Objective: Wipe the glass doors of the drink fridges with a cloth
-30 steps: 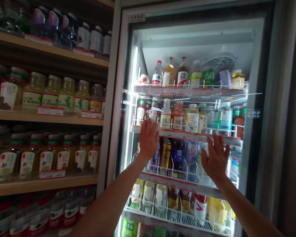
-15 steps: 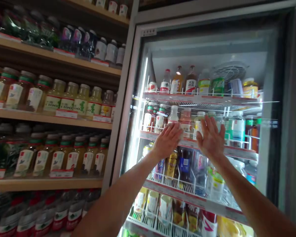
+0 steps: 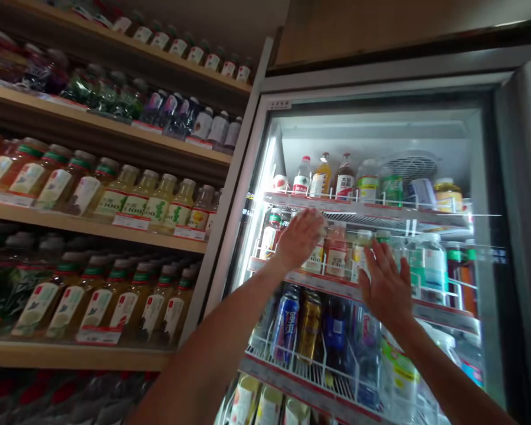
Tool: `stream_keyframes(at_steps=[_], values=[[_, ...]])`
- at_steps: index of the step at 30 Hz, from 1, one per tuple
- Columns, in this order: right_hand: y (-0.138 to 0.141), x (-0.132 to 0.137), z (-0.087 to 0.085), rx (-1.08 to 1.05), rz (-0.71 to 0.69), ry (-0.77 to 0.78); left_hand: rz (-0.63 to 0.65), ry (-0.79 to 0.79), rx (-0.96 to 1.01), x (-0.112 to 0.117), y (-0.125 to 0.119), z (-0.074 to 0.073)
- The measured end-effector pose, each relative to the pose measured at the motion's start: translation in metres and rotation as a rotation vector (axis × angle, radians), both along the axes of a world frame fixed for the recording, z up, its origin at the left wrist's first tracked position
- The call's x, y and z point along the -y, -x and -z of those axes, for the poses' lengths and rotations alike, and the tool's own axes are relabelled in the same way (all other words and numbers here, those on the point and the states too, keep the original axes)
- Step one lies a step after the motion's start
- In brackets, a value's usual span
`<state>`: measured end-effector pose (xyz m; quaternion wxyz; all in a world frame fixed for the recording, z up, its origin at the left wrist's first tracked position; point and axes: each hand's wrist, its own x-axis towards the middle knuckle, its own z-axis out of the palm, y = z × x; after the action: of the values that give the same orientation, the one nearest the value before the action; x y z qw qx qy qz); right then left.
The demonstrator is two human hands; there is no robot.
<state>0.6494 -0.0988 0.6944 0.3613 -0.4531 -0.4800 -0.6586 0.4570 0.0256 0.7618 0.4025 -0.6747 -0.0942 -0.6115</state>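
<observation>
My left hand (image 3: 301,237) is raised flat with its fingers stretched out, before the glass door (image 3: 336,125) of a lit drinks fridge. It covers part of the second shelf's bottles. A small pale patch shows by its fingertips; I cannot make out what it is. Lower and to the right, my right hand (image 3: 388,284) is also open, fingers up and thumb apart, in front of the same shelf. Both palms face the glass; whether they press on it I cannot tell. Behind the glass between the hands stands a pinkish juice bottle (image 3: 337,251).
Wooden shelves (image 3: 92,225) on the left carry rows of juice bottles (image 3: 137,200). The fridge's grey frame (image 3: 234,189) separates them from the door. Inside are soda bottles (image 3: 345,177) on top and cans (image 3: 287,324) below. A dark grey edge (image 3: 524,177) runs along the right.
The view has tilted upward, showing more above the fridge. My left hand has moved up against the shelves behind the glass. My right hand stays before the second shelf.
</observation>
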Motion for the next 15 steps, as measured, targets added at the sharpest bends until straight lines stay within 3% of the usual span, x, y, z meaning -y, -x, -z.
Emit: stream_keyframes(at_steps=[2, 4, 6, 9, 11, 15], values=[[-0.001, 0.004, -0.006, 0.002, 0.001, 0.022, 0.037, 0.151, 0.305, -0.012, 0.017, -0.02], [-0.002, 0.007, -0.017, -0.001, 0.009, 0.008, 0.076, 0.23, 0.481, -0.018, 0.021, -0.033], [-0.005, 0.009, -0.031, -0.018, 0.021, -0.028, 0.075, 0.173, 0.364, -0.013, 0.009, -0.038], [-0.01, 0.012, -0.049, -0.035, 0.04, -0.04, 0.007, -0.013, -0.056, -0.003, -0.009, -0.043], [-0.017, 0.018, -0.054, -0.025, 0.051, -0.045, -0.023, -0.019, -0.114, -0.002, -0.001, -0.055], [-0.037, 0.035, -0.049, -0.018, 0.084, -0.095, 0.027, 0.267, 0.414, -0.013, 0.032, -0.091]])
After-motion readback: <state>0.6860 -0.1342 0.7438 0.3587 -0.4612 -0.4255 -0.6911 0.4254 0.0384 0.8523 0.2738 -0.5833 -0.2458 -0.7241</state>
